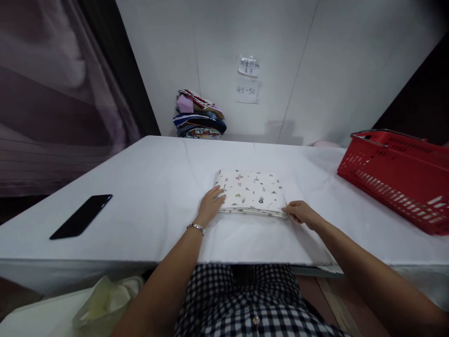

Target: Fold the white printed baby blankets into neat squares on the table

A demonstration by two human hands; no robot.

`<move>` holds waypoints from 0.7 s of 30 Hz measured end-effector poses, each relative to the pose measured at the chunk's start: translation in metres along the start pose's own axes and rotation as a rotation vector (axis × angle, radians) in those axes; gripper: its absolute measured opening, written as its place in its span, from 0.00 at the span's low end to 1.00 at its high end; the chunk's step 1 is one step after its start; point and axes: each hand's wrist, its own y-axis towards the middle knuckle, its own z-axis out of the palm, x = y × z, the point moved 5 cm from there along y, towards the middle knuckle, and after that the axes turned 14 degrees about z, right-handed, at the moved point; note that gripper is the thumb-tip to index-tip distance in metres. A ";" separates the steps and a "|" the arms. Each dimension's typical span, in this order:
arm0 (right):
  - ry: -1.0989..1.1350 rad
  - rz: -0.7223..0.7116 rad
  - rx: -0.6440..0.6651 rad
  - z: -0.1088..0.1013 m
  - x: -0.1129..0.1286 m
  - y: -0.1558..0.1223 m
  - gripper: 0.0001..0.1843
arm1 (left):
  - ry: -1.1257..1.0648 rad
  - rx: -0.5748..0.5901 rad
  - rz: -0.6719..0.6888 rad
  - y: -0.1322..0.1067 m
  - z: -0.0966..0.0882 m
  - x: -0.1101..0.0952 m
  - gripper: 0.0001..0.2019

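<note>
While the left hand (pixel 211 202) lies over the left edge of a folded cloth (pixel 250 187), its fingers are slightly apart and resting on the fabric rather than gripping it. The right hand (pixel 299 212) has thumb and fingertips drawn together, pinched on the cloth's near right corner. The cloth, white with small scattered prints in green, brown and dark tones, lies flat in the middle of the table (pixel 157 187), its stacked layers showing along the near edge. A silver-toned bracelet (pixel 195 228) circles the left wrist.

The table has a smooth white covering. Toward its left side, well apart from the cloth, lies a dark, flat, phone-like object (pixel 82 216), set at a slant. On the right stands a red plastic basket (pixel 396 180) with slotted walls and metal handles, also apart from the cloth. At the far edge, left of centre, is a pile of folded fabrics (pixel 199 114) in lilac, blue and patterned cloth, near a pale wall (pixel 224 42). Two paper notes are fixed there, the lower note (pixel 247 91) reading "45-50". Near the person's left side, below the table, a translucent bag (pixel 105 304) sits on a white surface (pixel 38 313).
</note>
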 end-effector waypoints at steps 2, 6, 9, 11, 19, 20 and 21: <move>-0.013 -0.011 -0.015 0.000 0.001 -0.002 0.15 | 0.011 0.000 0.005 0.000 0.000 0.002 0.15; -0.061 -0.031 -0.082 -0.001 0.003 -0.006 0.15 | -0.001 0.005 -0.006 0.000 0.001 0.004 0.15; -0.097 -0.028 -0.121 -0.002 0.003 -0.006 0.14 | -0.009 0.006 -0.015 0.000 0.001 0.004 0.16; -0.114 -0.031 -0.140 -0.002 0.003 -0.006 0.14 | 0.002 0.003 -0.013 0.000 0.001 0.003 0.15; -0.086 -0.028 -0.170 -0.001 0.003 -0.008 0.13 | 0.044 0.002 -0.004 0.000 -0.001 -0.003 0.15; -0.074 -0.027 -0.164 -0.001 0.003 -0.008 0.13 | 0.047 0.001 -0.004 -0.001 -0.001 -0.004 0.15; -0.061 -0.026 -0.151 -0.001 0.002 -0.008 0.13 | 0.051 -0.002 0.000 -0.001 -0.002 -0.005 0.14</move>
